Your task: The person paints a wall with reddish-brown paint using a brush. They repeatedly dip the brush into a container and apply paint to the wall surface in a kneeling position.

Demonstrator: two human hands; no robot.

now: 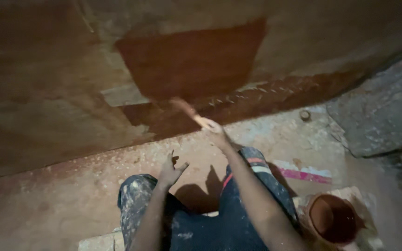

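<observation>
Head view. We see the right hand (215, 131) closed around the handle of a brush (187, 110), fingers clamped near the handle's end; the bristle end meets the wall (43, 93) at the lower edge of a dark, wet-looking red-brown patch (191, 60). The left hand (170, 171) hangs free above the left knee (133, 195), fingers spread apart and holding nothing. A pot (333, 218) with red-brown contents stands on a pale slab (350, 193) at lower right, just beside the right leg (252, 181).

We judge the brush light and stiff in the handle, soft at the bristles, and likely slick where paint has run (the blur hides detail); a hold well back on the handle keeps fingers off the wet end. The pot is probably the heavier item and apt to spill, best taken by its rim or wall.

Open room lies across the dusty floor (70, 195) to the left; a grey rock (382, 111) hems in the right, and the pot sits near the slab's edge.
</observation>
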